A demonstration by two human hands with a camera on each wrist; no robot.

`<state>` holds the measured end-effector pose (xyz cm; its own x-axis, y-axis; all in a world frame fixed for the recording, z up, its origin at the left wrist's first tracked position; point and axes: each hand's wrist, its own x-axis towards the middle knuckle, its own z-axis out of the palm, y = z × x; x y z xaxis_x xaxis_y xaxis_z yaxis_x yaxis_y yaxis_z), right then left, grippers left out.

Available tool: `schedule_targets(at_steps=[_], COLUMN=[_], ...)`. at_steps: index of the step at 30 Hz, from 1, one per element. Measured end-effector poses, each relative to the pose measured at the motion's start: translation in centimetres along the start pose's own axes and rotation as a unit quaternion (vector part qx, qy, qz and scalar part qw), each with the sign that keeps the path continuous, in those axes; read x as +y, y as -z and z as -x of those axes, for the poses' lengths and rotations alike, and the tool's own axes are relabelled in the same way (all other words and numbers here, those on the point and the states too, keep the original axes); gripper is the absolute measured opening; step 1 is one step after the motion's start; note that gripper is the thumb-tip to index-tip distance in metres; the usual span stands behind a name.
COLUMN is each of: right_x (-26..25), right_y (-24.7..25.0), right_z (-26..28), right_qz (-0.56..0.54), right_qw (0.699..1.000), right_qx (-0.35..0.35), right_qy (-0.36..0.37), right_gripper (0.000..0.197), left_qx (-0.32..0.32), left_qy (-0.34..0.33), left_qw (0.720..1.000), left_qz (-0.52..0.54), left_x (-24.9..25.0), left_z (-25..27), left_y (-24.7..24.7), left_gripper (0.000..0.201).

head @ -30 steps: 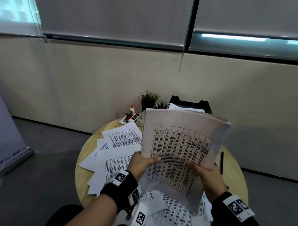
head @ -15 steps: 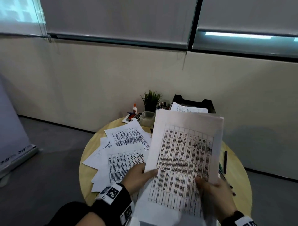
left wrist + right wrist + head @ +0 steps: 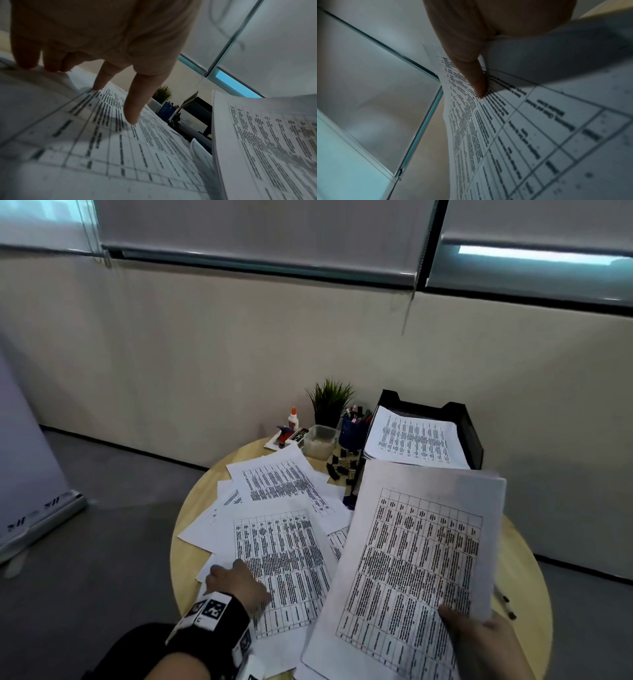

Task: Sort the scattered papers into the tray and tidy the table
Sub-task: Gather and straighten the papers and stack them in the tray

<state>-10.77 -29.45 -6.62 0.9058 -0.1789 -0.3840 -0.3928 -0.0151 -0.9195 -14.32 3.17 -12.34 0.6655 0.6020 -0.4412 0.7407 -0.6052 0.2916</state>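
My right hand (image 3: 478, 633) grips a stack of printed table sheets (image 3: 414, 570) by its near right corner and holds it tilted above the right half of the round wooden table (image 3: 524, 573). In the right wrist view the thumb (image 3: 476, 81) presses on the stack's top page (image 3: 539, 135). My left hand (image 3: 236, 578) rests on a loose printed sheet (image 3: 284, 556) lying on the table, its fingertips (image 3: 98, 86) touching the paper. More scattered sheets (image 3: 277, 482) lie overlapping beyond it. The black paper tray (image 3: 471, 433) stands at the back right with papers (image 3: 414, 440) in it.
At the table's back stand a small potted plant (image 3: 330, 402), a blue pen cup (image 3: 352, 431), a clear box (image 3: 320, 440) and a glue bottle (image 3: 293, 419). Black binder clips (image 3: 337, 469) lie in front of them. A pen (image 3: 503, 602) lies near the right edge.
The left hand let go of the stack and dropped onto the loose sheets at the left. The right hand alone lowered the stack and carried it to the right.
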Motion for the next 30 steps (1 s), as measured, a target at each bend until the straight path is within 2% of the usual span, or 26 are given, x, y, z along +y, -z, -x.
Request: schedule_targets(at_steps=[4,7,9,12,14,16,17,20,22,26,28,30], right_x=[-0.3,0.0,0.0,-0.2,0.0,0.3,0.4,1.0,1.4,3.0,4.8,5.3], right_y=[-0.3,-0.6,-0.4,-0.8,-1.0,-1.0,-1.1,-0.8,-0.8,-0.6,-0.3,-0.5], right_z=[0.5,0.9,0.7,0.4,0.1,-0.3,-0.3,-1.2,-1.3,-2.5,-4.2,-4.4], right_qz=[0.07,0.12,0.117,0.066,0.03,0.019,0.015,0.073,0.136,0.163,0.16,0.162], right_qw=[0.997,0.992,0.992,0.995,0.997,0.995,0.995,0.994,0.988,0.985,0.986,0.984], right_qx=[-0.017,-0.047,-0.045,-0.066,-0.068,-0.086,-0.091,-0.08,-0.072,-0.049,-0.047,-0.057], right_qy=[-0.012,0.007,-0.001,-0.026,-0.036,-0.042,-0.04,-0.017,0.008,-0.013,-0.03,-0.037], right_gripper=[0.055,0.034,0.029,0.02,0.02,0.016,0.016,0.021,0.013,0.036,0.05,0.054], left_qx=[0.003,0.01,0.015,0.031,0.032,-0.001,-0.026,-0.082,-0.105,-0.118,-0.112,-0.118], left_qy=[0.008,-0.014,-0.033,-0.09,-0.127,-0.137,-0.138,-0.153,-0.166,-0.146,-0.132,-0.134], left_qw=[0.999,0.999,0.999,0.99,0.966,0.943,0.939,0.94,0.938,0.91,0.898,0.882], left_qz=[-0.044,-0.045,-0.017,0.107,0.222,0.303,0.314,0.293,0.286,0.37,0.404,0.435], left_x=[0.2,0.1,-0.1,-0.2,0.2,0.9,1.2,1.9,2.2,2.7,2.8,2.9], left_z=[-0.3,-0.2,-0.3,-0.6,-0.4,0.2,0.5,0.8,1.0,1.9,2.5,3.1], left_y=[0.6,0.9,0.9,0.6,0.3,-0.3,-0.7,-2.4,-3.1,-4.2,-4.6,-4.5], left_gripper=[0.076,0.066,0.063,0.066,0.075,0.082,0.078,0.047,0.033,0.013,0.019,0.03])
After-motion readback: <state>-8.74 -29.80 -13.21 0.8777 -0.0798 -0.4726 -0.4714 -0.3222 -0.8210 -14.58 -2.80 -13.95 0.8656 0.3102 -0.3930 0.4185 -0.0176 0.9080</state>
